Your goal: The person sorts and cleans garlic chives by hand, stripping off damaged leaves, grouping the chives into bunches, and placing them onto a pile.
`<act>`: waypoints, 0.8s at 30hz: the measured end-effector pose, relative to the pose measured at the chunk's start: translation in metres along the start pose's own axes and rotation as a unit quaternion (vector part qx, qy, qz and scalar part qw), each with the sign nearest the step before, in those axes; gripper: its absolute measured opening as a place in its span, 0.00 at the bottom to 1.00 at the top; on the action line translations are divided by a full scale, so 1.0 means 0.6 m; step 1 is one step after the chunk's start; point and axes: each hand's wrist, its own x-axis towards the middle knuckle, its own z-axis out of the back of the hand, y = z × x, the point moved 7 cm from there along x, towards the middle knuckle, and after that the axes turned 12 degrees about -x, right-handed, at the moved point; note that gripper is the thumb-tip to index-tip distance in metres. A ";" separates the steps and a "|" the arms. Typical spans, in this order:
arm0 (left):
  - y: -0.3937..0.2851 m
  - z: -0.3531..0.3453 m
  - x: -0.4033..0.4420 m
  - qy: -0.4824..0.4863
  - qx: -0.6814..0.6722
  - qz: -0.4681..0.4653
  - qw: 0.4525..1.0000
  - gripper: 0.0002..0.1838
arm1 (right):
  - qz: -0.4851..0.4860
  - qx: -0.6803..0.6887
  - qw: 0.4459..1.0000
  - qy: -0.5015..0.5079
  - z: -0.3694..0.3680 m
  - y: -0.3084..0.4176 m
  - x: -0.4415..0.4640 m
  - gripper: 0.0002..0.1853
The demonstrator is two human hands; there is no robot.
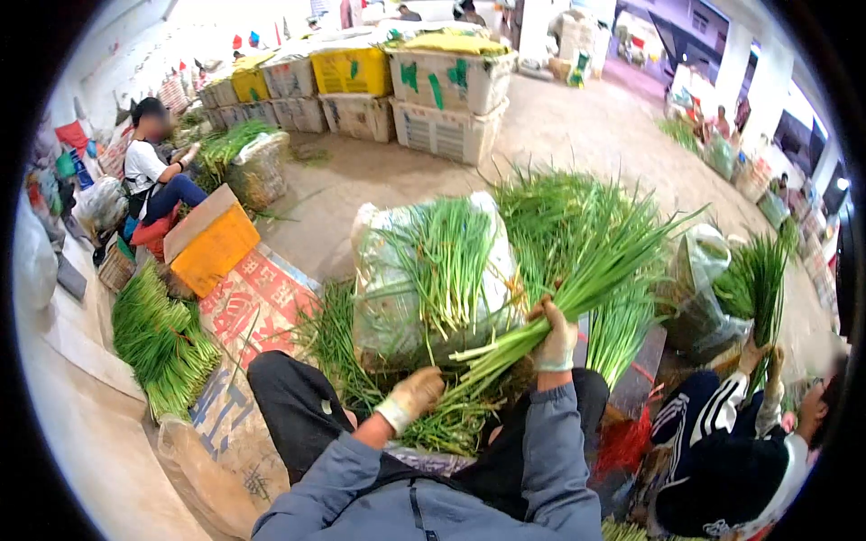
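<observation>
My right hand [553,341], in a pale work glove, is closed round a bunch of green onions [595,281]. The leaves point up and to the right, and the pale stem ends point down-left. My left hand [417,393], gloved too, is closed just left of those stem ends; whatever its curled fingers may hold is hidden. Ahead of my knees, a plastic-covered bundle [374,311] has loose green onions [446,261] spread across its top. Trimmed leaves and stalks [451,427] lie between my legs, below both hands.
A big heap of green onions [568,212] stands beyond my right hand. Stacked bunches [162,338] lie at left, near an orange crate [216,257]. A co-worker [735,464] sits close on my right, another person [155,167] at far left. Stacked bins [446,104] line the back.
</observation>
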 end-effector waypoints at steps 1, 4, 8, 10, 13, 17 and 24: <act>0.006 -0.023 -0.007 0.015 0.014 0.029 0.999 0.26 | -0.003 0.045 0.999 0.009 -0.008 0.006 -0.006 0.23; -0.045 -0.076 -0.068 -0.017 0.080 0.116 0.990 0.17 | -0.035 0.111 0.993 0.023 -0.017 0.019 -0.030 0.27; -0.094 -0.085 -0.087 -0.076 0.009 -0.026 0.997 0.14 | -0.035 0.157 0.985 0.070 -0.022 0.031 -0.060 0.26; -0.096 -0.092 -0.092 -0.079 -0.029 -0.071 0.994 0.13 | -0.047 0.166 0.983 0.068 -0.019 0.020 -0.071 0.25; -0.103 -0.092 -0.086 -0.096 -0.049 -0.113 0.988 0.12 | -0.045 0.155 0.985 0.053 -0.034 0.039 -0.076 0.24; -0.122 -0.122 -0.081 -0.142 -0.046 -0.109 0.983 0.12 | -0.072 0.037 0.997 -0.003 -0.038 0.056 -0.090 0.25; -0.106 -0.149 0.024 -0.097 -0.241 -0.182 0.949 0.17 | -0.021 0.027 0.999 -0.010 0.025 0.070 -0.004 0.26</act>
